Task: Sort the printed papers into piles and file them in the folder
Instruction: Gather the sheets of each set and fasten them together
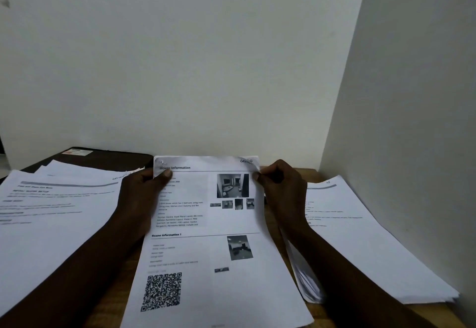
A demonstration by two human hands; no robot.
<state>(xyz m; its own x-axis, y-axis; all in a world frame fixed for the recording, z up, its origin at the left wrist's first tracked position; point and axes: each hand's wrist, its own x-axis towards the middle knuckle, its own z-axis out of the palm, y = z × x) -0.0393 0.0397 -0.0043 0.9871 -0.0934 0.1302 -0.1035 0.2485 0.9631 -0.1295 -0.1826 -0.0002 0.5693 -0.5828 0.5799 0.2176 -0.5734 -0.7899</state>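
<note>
Head view: the left hand [144,193] pinches the Scene Information sheet [206,250] at its top left corner, thumb on top, grip closed. The right hand [283,188] pinches its top right edge likewise. On the counter [427,313], a left pile [51,212] and a right pile [360,237] flank the sheet, with the dark folder [108,157] beyond its left corner.

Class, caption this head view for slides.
Left hand and right hand pinch a printed sheet between left pile and right pile.

dim cool indoor light, hands underexposed, soft shadows on wall, side text blurred, wide-angle edge bowing
</note>
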